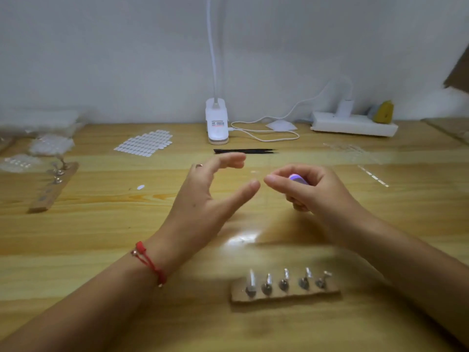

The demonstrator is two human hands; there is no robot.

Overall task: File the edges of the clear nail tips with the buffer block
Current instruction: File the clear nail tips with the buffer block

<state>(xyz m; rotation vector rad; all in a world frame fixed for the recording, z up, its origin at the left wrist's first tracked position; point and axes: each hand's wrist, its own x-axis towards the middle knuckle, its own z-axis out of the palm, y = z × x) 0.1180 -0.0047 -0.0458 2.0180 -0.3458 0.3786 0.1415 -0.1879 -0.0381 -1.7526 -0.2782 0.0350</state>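
Head view: the right hand [312, 191] curls its fingers round the purple buffer block [295, 177], in front of the white lamp base [216, 120] and a little to its right. The left hand [203, 196] is open and holds nothing, fingers spread, directly in front of the lamp base. Black tweezers [245, 151] lie just in front of that base; a cardboard strip of five metal stands [284, 290] sits well in front of it, and blur hides whether clear tips sit on them
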